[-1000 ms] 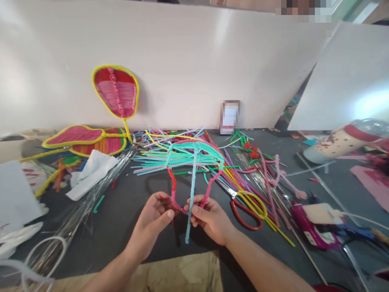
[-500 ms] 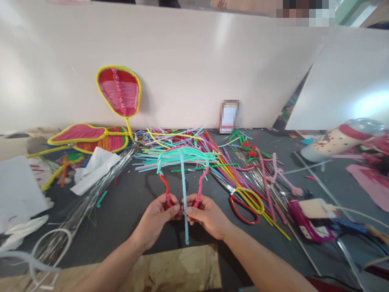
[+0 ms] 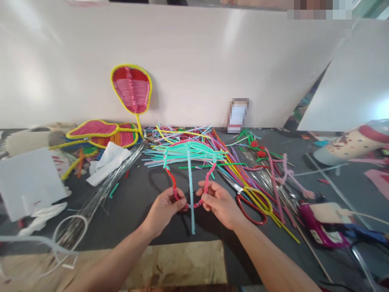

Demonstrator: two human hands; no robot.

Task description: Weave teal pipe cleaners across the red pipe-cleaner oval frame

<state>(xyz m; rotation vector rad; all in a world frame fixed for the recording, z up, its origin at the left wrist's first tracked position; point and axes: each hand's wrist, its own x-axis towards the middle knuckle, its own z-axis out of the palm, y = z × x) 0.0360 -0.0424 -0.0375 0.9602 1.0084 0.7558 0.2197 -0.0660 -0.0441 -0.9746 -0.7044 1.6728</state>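
Between my hands is a frame of bent pipe cleaners (image 3: 190, 178), with a turquoise arched top, a red twisted left side, a pink twisted right side and a straight light blue stem down the middle. The pink lower edge crosses the stem, whose end hangs free below. My left hand (image 3: 167, 209) pinches the lower left of this loop between thumb and fingers. On the other side, my right hand (image 3: 217, 202) grips the lower right pink part, a little apart from the stem. Behind the frame's top lies a pile of loose pipe cleaners (image 3: 158, 156).
Scissors (image 3: 255, 202) with red and yellow handles lie right of my hands. Fan-shaped yellow-edged pieces (image 3: 132, 89) are at the back left, near white paper (image 3: 30, 182) and wire bundles (image 3: 91, 202). A phone (image 3: 237, 115), tumbler (image 3: 349, 144) and purple power strip (image 3: 322, 227) stand farther right.
My right hand has moved away from the stem, outward along the pink side, so the lower edge now shows between my hands. The whole view has shifted slightly.
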